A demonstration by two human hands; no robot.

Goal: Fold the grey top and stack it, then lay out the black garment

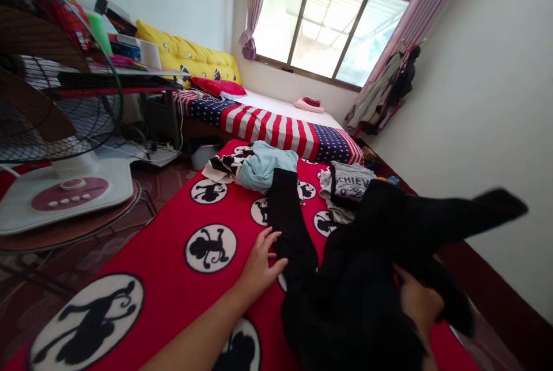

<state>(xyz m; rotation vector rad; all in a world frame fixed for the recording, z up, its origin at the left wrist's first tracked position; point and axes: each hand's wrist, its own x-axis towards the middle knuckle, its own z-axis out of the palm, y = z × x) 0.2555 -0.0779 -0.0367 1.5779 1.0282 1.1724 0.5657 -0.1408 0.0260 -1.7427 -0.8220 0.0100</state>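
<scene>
A large black garment (358,290) is bunched up on the right half of the red blanket (151,279). One long narrow part, a sleeve or a leg, lies stretched away from me, while another part sticks out to the right in the air, smeared by motion. My left hand (261,264) is at the edge of the flat part, fingers apart, fingertips touching or just beside the cloth. On the right, my right hand (419,302) is blurred and partly covered by the black cloth, which it grips and lifts. A light blue garment (268,163) lies crumpled beyond the flat part.
Folded clothes with a grey printed shirt (352,181) on top are at the right. An electric fan (64,181) stands on a round stool at the left, near a cluttered desk (129,71). Another bed (276,129) is under the window; clothes hang on the right wall.
</scene>
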